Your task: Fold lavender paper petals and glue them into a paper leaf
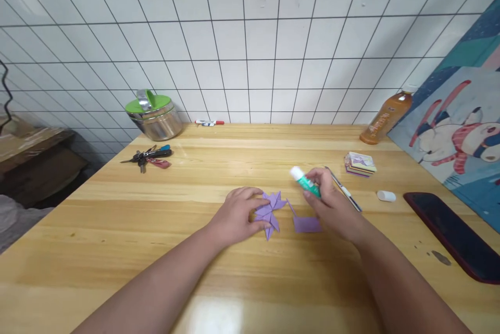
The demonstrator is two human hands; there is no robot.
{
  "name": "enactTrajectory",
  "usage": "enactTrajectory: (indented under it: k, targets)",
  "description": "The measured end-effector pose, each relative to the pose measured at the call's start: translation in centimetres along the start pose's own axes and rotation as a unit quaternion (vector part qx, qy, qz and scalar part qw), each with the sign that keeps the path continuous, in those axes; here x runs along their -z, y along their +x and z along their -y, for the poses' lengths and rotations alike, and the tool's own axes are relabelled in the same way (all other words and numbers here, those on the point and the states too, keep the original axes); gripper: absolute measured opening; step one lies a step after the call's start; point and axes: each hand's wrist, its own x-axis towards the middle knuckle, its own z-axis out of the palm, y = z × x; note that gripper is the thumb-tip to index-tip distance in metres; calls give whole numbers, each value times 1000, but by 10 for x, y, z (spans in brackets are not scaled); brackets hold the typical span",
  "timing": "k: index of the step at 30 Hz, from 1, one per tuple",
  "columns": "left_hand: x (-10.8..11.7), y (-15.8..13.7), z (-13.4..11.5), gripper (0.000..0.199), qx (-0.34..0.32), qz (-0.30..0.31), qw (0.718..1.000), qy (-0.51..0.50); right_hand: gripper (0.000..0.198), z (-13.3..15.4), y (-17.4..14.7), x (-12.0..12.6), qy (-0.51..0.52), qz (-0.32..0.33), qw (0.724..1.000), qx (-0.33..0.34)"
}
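Observation:
On the table lies a purple origami flower (269, 211) with pointed folded petals. My left hand (242, 214) holds it at its left side, fingers and thumb curved over the edge petals. My right hand (328, 196) grips a green glue stick (307, 183) above the table, its white end tilted up and to the left. Below that hand lies a small purple paper rectangle (307, 224), with a thin purple strip (290, 207) at its upper left corner. Part of the rectangle's right side is close to my right wrist.
Right of my right hand are a pen (346, 190), a white cap (386, 196), a stack of paper (360, 163) and a dark phone (453, 235). A drink bottle (386, 118), marker (210, 123), lidded steel pot (156, 118) and keys (146, 157) stand or lie farther back.

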Motion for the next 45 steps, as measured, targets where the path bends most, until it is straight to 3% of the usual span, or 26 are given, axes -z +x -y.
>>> enactTrajectory:
  k: [2, 4, 7, 9, 14, 20, 23, 28, 45]
  targets:
    - [-3, 0, 2, 51, 7, 6, 1000, 2, 23, 12, -3, -2, 33, 20, 998, 42]
    - [-6, -1, 2, 53, 18, 8, 1000, -2, 22, 18, -4, -5, 97, 16, 995, 35]
    - [-7, 0, 0, 53, 35, 1, 999, -19, 29, 19, -3, -13, 210, 15, 977, -26]
    - [-6, 2, 0, 48, 47, -6, 998, -42, 33, 19, -3, -19, 230, 3, 971, -60]
    - [-2, 5, 4, 27, 76, -14, 995, -68, 31, 23, -4, -35, 19, -34, 999, 8]
    - [-4, 9, 7, 16, 94, -3, 993, -68, 37, 27, 2, -51, -118, -14, 992, 45]
    - [-6, 10, 7, 12, 96, -11, 993, -65, 38, 27, 5, -56, -148, -12, 988, 54]
    - [-9, 11, 5, 25, 118, -34, 991, -54, 35, 27, 7, -62, -173, -22, 981, 86]
    - [-9, 14, 4, 27, 134, -15, 990, -36, 34, 25, 8, -67, -205, -25, 972, 116]
